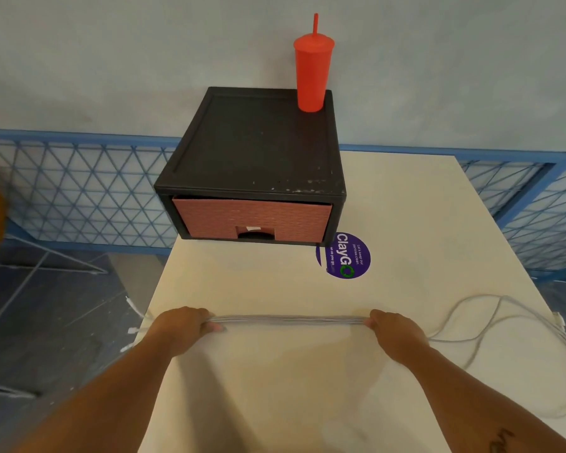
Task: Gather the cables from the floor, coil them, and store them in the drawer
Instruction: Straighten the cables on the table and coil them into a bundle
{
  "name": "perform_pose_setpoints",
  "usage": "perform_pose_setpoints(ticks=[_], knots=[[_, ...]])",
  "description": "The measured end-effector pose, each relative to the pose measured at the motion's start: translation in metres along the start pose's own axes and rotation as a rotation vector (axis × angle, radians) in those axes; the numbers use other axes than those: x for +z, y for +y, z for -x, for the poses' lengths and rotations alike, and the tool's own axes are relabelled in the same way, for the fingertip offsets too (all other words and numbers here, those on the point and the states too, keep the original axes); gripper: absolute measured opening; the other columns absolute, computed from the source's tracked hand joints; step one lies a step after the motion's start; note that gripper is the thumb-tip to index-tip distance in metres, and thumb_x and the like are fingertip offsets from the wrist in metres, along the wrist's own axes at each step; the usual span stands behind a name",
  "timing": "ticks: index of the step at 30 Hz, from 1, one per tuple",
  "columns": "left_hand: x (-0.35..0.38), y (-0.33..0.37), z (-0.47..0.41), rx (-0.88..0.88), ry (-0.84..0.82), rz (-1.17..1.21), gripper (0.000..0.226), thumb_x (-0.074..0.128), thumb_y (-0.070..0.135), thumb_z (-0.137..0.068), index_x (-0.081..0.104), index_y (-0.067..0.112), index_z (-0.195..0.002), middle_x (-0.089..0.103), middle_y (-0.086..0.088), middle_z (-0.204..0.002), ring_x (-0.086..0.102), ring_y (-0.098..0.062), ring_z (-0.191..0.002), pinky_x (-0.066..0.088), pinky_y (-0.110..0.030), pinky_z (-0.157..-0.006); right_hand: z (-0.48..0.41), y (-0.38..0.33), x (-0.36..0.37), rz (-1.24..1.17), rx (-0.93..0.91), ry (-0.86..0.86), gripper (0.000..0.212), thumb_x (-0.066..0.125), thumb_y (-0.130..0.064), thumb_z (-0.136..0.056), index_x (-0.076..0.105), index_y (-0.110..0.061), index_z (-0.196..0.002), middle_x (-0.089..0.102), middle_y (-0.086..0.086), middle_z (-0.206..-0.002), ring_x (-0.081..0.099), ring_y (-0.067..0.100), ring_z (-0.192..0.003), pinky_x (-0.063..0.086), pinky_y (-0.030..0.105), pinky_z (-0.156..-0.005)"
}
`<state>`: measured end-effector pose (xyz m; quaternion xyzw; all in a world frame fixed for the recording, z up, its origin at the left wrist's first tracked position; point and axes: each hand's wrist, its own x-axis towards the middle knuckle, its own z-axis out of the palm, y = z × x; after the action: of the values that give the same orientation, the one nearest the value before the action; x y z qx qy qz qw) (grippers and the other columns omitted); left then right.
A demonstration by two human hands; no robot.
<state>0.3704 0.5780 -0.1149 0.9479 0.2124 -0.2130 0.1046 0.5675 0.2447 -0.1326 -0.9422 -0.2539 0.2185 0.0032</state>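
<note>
— Where are the cables [291, 320]?
— Pulled straight in a flat white bundle just above the cream table [406, 207], near its front edge. Slack loops trail off to the right.
— And the hands?
— Both forearms reach forward, palms down. The left hand [183, 328] curls its fingers round one end and the right hand [394, 331] grips the other, though the thumbs seem tucked under.
— The drawer [252, 220]?
— Closed, in its black cabinet [255, 142] at the far end. A red tumbler [312, 70] stands on top.
</note>
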Motion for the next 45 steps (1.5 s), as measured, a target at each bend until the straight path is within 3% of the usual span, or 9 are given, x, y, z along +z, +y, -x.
perform_pose_setpoints(ticks=[5,11,16,23,27,29,34,37,45], knots=[[-0.011,-0.008,0.005,-0.044,-0.011,-0.075,0.039,0.033,0.059,-0.090,0.039,0.021,-0.084,0.065,-0.007,-0.102,0.060,-0.026,-0.099,0.034,-0.029,-0.070,0.003,0.018,-0.001,-0.046,0.085,0.030,0.019,0.027,-0.032,-0.099,0.036,-0.023,-0.085,0.054,0.000,-0.081,0.051,0.020,-0.074,0.041,0.028,-0.066],[-0.007,0.001,0.000,-0.021,-0.060,0.031,0.035,0.038,0.059,-0.088,0.042,0.025,-0.080,0.042,0.010,-0.066,0.048,-0.019,-0.079,0.033,-0.028,-0.067,0.005,0.035,-0.003,-0.042,0.132,0.059,0.023,0.024,-0.034,-0.099,0.039,-0.023,-0.085,0.053,-0.002,-0.079,0.054,0.018,-0.074,0.044,0.027,-0.066],[0.000,0.014,-0.006,0.026,-0.057,0.106,0.039,0.041,0.055,-0.090,0.056,0.021,-0.101,0.064,-0.006,-0.095,0.059,-0.026,-0.093,0.036,-0.028,-0.070,0.010,0.062,-0.006,-0.045,0.239,0.087,0.026,0.023,-0.032,-0.099,0.040,-0.022,-0.082,0.047,-0.005,-0.070,0.054,0.021,-0.073,0.040,0.029,-0.065],[-0.005,0.027,-0.013,0.003,-0.127,0.110,0.033,0.038,0.039,-0.096,0.052,0.019,-0.118,0.064,-0.007,-0.111,0.059,-0.025,-0.097,0.040,-0.028,-0.074,0.009,0.084,-0.005,-0.066,0.335,0.102,0.028,0.022,-0.030,-0.098,0.044,-0.020,-0.084,0.050,-0.003,-0.071,0.055,0.022,-0.074,0.042,0.029,-0.066],[-0.008,0.037,-0.019,-0.120,-0.210,0.485,0.021,0.040,0.018,-0.095,0.049,0.017,-0.075,0.051,-0.001,-0.061,0.047,-0.016,-0.052,0.036,-0.023,-0.051,0.005,0.087,-0.006,-0.085,0.346,0.105,0.028,0.022,-0.029,-0.098,0.045,-0.021,-0.083,0.050,-0.003,-0.070,0.055,0.022,-0.075,0.041,0.029,-0.067],[-0.010,0.041,-0.020,-0.200,-0.278,0.734,0.027,0.037,0.011,-0.093,0.047,0.015,-0.069,0.040,-0.001,-0.054,0.037,-0.014,-0.041,0.037,-0.022,-0.047,0.004,0.088,-0.007,-0.101,0.354,0.102,0.029,0.023,-0.030,-0.098,0.047,-0.020,-0.085,0.051,-0.001,-0.074,0.055,0.023,-0.077,0.041,0.030,-0.069],[-0.009,0.043,-0.014,-0.298,-0.279,1.113,0.015,0.046,0.011,-0.094,0.054,0.010,-0.082,0.033,-0.001,-0.055,0.028,-0.011,-0.041,0.034,-0.024,-0.047,0.003,0.091,-0.010,-0.115,0.370,0.096,0.029,0.022,-0.030,-0.098,0.046,-0.019,-0.085,0.052,0.000,-0.076,0.055,0.023,-0.077,0.042,0.030,-0.070],[-0.011,0.038,-0.014,-0.444,-0.407,1.397,0.014,0.050,0.012,-0.088,0.053,0.011,-0.074,0.031,0.004,-0.044,0.026,-0.009,-0.033,0.029,-0.021,-0.044,0.001,0.095,-0.012,-0.115,0.374,0.088,0.028,0.022,-0.030,-0.098,0.044,-0.020,-0.084,0.054,0.001,-0.076,0.055,0.024,-0.078,0.043,0.031,-0.070],[-0.015,0.039,-0.004,-0.437,-0.684,1.465,0.029,0.052,0.031,-0.091,0.058,0.011,-0.071,0.030,0.008,-0.042,0.027,-0.004,-0.031,0.029,-0.014,-0.035,0.000,0.105,-0.014,-0.038,0.327,0.102,0.027,0.022,-0.027,-0.098,0.046,-0.019,-0.088,0.052,0.000,-0.076,0.055,0.023,-0.076,0.042,0.030,-0.068]])
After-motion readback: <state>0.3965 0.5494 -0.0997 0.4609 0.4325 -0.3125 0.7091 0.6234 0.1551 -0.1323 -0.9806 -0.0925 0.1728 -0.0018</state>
